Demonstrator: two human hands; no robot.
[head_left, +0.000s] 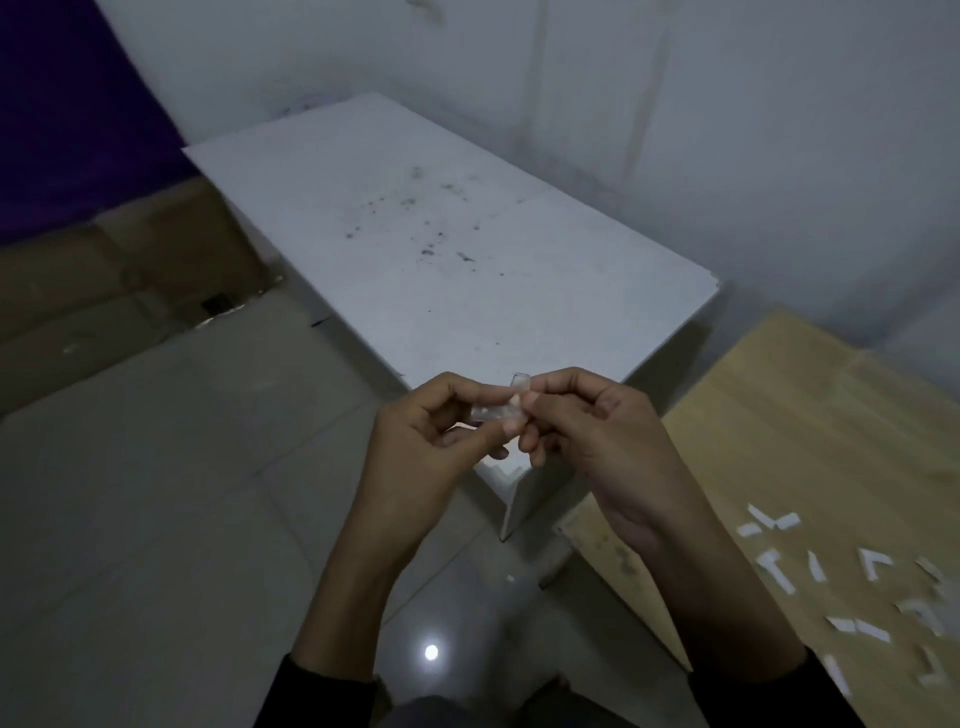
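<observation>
We see through one wide-angle camera worn on our head, facing forward and down, close above our left hand and right hand, with the white table just beyond and the wooden board at right.

Dim, bluish light throughout; a small bright glare spot reflects off the floor; edges curve and look soft.

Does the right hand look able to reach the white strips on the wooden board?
Probably yes: the white strips lie uncovered on the wooden board on its side, nothing between. The right hand pinches the clear piece with the left hand, so it must let go.
</observation>
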